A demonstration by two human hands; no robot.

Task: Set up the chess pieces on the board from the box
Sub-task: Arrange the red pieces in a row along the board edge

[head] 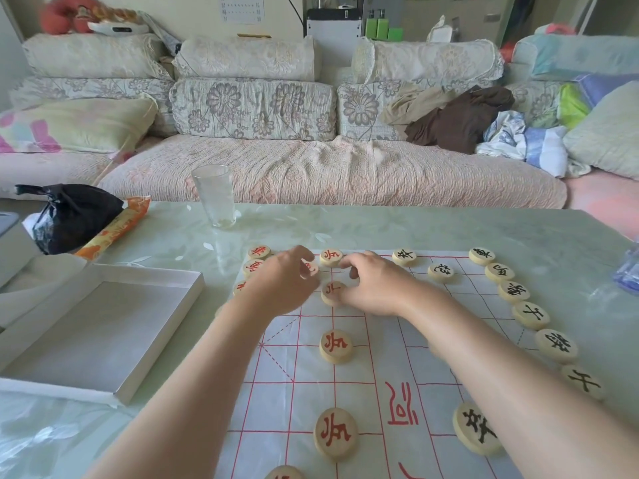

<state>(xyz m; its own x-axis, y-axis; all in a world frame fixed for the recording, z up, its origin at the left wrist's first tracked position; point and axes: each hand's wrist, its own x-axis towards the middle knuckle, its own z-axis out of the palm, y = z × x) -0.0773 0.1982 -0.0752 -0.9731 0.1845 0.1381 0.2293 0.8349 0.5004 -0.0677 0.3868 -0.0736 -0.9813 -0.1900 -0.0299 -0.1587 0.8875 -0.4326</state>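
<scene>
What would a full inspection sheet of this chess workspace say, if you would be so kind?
Surface: table, pale glossy cover.
Job's things: paper board; red pieces on its left part, black pieces along its right; open box left of it.
Clutter: glass, black bag, orange packet.
Grips: left hand pinches a red piece; right hand thumb touches a second piece, hold unclear.
Cables: dark cord at the far wall.
Surroundings: sofa with cushions and clothes.
</scene>
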